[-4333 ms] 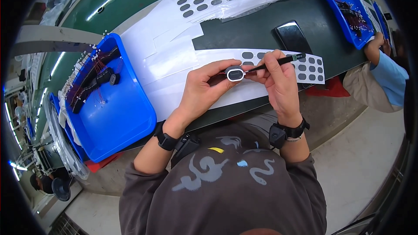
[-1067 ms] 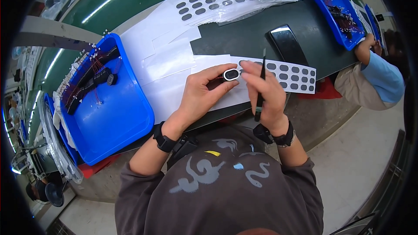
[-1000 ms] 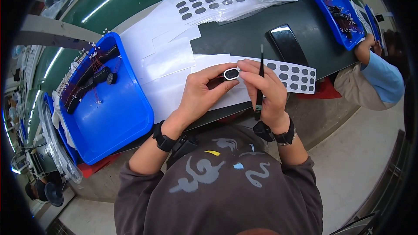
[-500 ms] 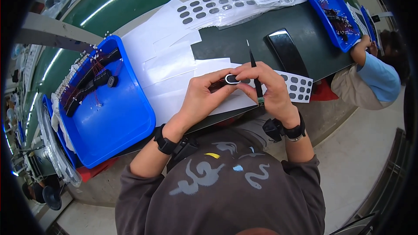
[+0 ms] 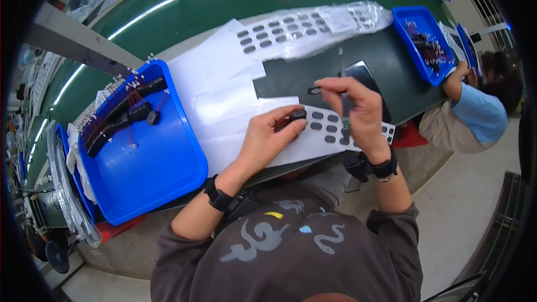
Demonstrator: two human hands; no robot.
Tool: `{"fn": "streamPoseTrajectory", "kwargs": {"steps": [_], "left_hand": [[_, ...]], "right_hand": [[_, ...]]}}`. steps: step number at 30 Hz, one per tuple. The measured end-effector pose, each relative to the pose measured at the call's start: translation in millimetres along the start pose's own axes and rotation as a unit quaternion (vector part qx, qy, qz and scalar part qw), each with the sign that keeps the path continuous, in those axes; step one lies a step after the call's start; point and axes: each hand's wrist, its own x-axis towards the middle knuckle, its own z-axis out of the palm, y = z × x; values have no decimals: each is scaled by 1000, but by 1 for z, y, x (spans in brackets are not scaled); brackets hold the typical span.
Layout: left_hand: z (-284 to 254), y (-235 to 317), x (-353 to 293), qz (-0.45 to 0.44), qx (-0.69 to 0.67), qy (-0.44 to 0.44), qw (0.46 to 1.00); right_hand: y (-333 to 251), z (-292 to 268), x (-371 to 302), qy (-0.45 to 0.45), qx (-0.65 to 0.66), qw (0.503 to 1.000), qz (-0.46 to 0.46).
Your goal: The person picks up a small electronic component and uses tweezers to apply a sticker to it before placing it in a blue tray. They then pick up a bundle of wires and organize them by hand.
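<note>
Between its thumb and fingertips, my left hand (image 5: 258, 141) holds a small black oval part (image 5: 298, 114), its flat face turned up. A short way right and farther off, my right hand (image 5: 362, 113) pinches a thin dark oval ring (image 5: 314, 90) by its edge, apart from the part. Slim dark tweezers (image 5: 346, 103), blurred by motion, also sit in my right hand, tip pointing away. Below both hands lies a white sheet of grey oval stickers (image 5: 331, 129). Wires on the part, if any, are hidden by my left fingers.
On the left stands a blue tray (image 5: 151, 182) with black wired parts (image 5: 139, 113). White papers (image 5: 218, 103), bagged sticker sheets (image 5: 291, 33) and a glossy black object (image 5: 366, 75) lie on the table. Beyond, right, are another blue tray (image 5: 403, 36) and a person's blue sleeve (image 5: 478, 103).
My right hand has drawn away from the left, pulling the dark ring off to the right and up. The pale-rimmed face on the part now looks all dark. The view has tilted slightly.
</note>
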Motion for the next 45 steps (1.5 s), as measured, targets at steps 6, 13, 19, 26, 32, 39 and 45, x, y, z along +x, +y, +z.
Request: {"fn": "streamPoseTrajectory", "kwargs": {"steps": [6,13,19,26,32,39,45], "left_hand": [[3,-7,3,34,-5,10,999],[1,-4,1,23,-10,5,1000],[-1,-3,-8,35,-9,43,998],[10,-5,-2,39,24,31,998],[5,-5,2,63,65,46,995],[10,-3,0,55,85,49,994],[9,-3,1,72,79,59,993]], "right_hand": [[8,4,115,-27,-46,995,-81],[45,38,166,-7,2,995,-97],[11,-29,38,52,-124,991,22],[52,-59,-76,115,-330,929,125],[59,-55,-69,176,-281,930,156],[59,-48,-65,146,-388,899,143],[56,-51,-58,128,-357,911,162]]}}
